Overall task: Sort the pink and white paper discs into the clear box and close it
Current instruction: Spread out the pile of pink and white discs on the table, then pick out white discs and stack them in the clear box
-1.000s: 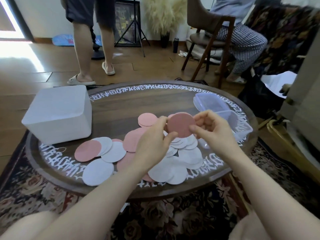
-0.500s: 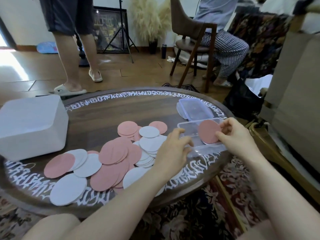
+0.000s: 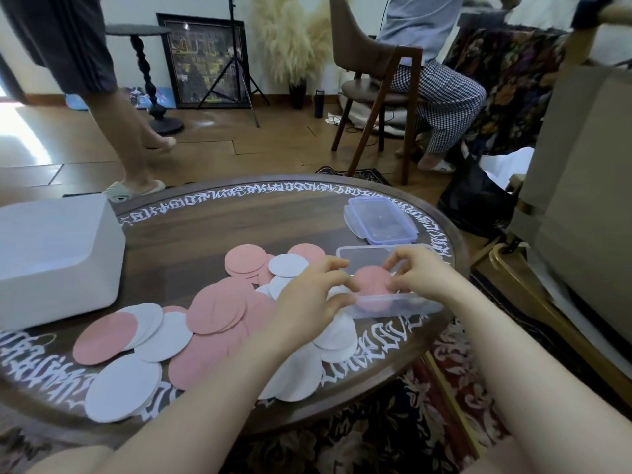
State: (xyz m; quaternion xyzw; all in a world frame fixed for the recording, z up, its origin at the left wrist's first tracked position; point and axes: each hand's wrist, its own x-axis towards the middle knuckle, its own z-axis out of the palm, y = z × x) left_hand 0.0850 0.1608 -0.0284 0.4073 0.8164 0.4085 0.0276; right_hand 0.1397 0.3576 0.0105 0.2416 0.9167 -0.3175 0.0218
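A clear box [image 3: 407,305] stands open near the table's right edge. Inside it lies a pink disc [image 3: 370,281]. My right hand [image 3: 422,278] is over the box and pinches the disc's right side between fingers and thumb. My left hand [image 3: 309,295] reaches from the left, with relaxed fingers touching the box's left end and the disc's edge. The box's lid [image 3: 380,224] lies apart, just behind the box. A loose pile of pink discs [image 3: 215,311] and white discs [image 3: 123,386] covers the table's front and middle.
A white foam box [image 3: 51,254] sits at the table's left. The round wooden table [image 3: 212,227] has white lettering round its rim. Behind it a person stands on the left and another sits on a chair [image 3: 372,87]. A beige armchair [image 3: 581,186] is close on the right.
My right hand has carried the pink disc from in front of me to the right and down into the clear box. My left hand followed to the box's left end.
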